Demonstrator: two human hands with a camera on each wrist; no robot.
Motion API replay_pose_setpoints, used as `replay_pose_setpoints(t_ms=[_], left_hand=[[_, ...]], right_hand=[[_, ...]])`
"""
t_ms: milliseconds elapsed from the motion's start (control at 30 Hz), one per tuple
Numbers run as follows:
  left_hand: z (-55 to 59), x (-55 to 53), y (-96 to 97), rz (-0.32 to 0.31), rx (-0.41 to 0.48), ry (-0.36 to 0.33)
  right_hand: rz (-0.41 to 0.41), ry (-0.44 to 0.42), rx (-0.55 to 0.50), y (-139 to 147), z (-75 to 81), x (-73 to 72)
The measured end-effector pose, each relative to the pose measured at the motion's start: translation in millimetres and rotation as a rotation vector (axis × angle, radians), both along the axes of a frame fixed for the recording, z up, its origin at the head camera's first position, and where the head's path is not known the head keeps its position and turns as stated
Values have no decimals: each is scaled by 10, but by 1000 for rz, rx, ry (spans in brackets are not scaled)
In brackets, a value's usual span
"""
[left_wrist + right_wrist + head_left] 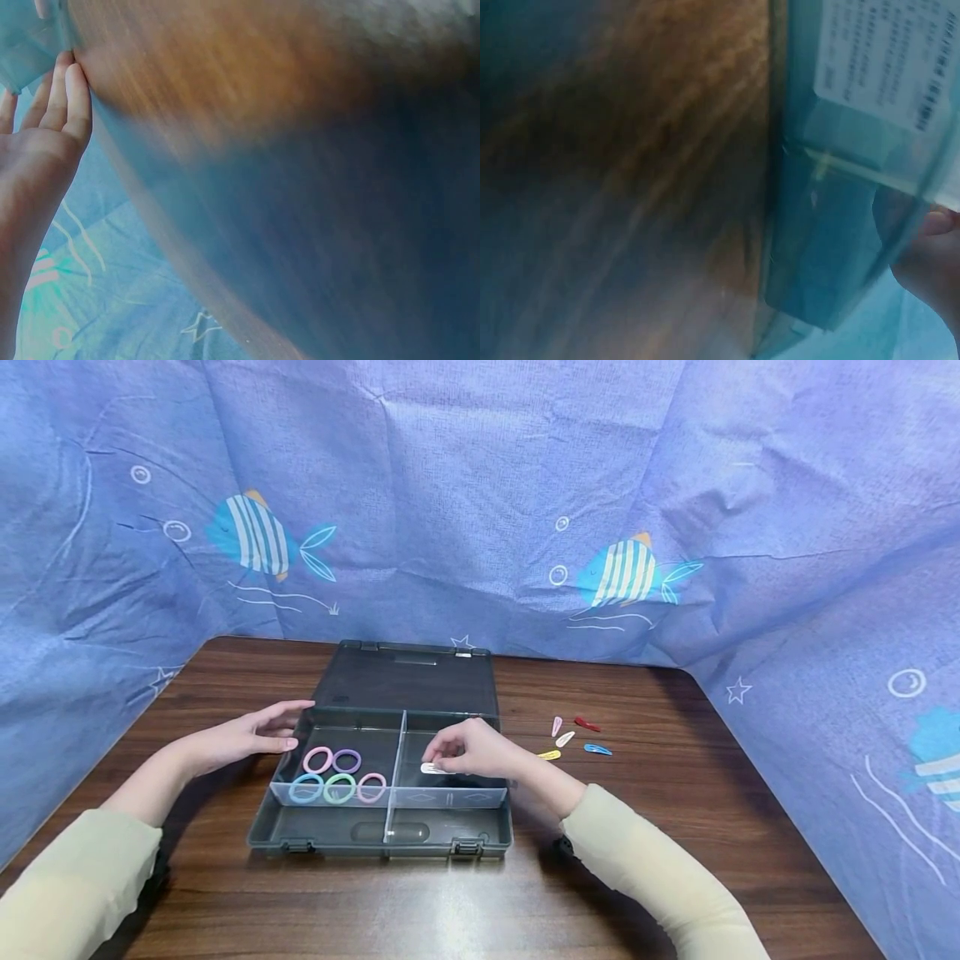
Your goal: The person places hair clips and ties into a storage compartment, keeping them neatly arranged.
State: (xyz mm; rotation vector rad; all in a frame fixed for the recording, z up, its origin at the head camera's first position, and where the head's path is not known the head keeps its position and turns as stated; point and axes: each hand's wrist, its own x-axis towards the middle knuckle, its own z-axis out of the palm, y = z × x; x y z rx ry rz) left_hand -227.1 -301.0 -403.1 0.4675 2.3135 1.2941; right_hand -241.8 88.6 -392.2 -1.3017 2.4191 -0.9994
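Note:
A dark translucent divided box (322, 842) lies opened on the table. My right hand (483, 750) is over its back right compartment, pinching a white snap hair clip (432, 768) between thumb and fingers. With fairly straight fingers, my left hand (240, 739) touches the box's left side; the left wrist view shows those fingers (78, 101) at the box edge. Several hair ties lie in the back left compartment, among them a purple one (347, 752) and a blue one (292, 788). In the right wrist view, the box wall partly covers my right hand.
Right of the box lie loose hair clips: pink (557, 726), red (587, 724), cream (566, 739), yellow (551, 755) and blue (597, 749). The lid (408, 681) leans back behind the box. A blue fish-print cloth (480, 527) hangs around the wooden table (660, 810).

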Motion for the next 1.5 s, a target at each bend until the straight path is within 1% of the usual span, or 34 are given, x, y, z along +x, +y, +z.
replay_pose_setpoints(t_ms=[67,167,300,433,567,667,900,1000,1133,1333,1500], left_hand=[[5,0,1,-1,-2,0],[3,-9,-2,3,-12,1],[-1,-21,-8,3,-19,4],[21,-12,-2,-3,-13,6],[45,2,-1,1,-11,8],[51,6,-3,1,-8,8],[36,-6,-2,-7,-18,14],[29,-9,-5,-1,-30,11],[30,3,-9,6,-22,2],[23,14,-9,-5,1,-7],[11,-5,-7,-19,-4,-12]], right_hand=[[-2,-22,20,-39,-30,-9],[3,-31,53,-94,-65,-24],[10,-9,112,-157,-102,-37],[34,11,156,-196,-137,-34],[58,43,180,-232,-155,-29],[50,52,195,-255,-169,-31],[34,55,206,-285,-189,-30],[31,58,204,-288,-197,-34],[25,46,202,-285,-194,-42],[13,8,188,-242,-138,-48],[22,5,145,-165,-68,-51]])
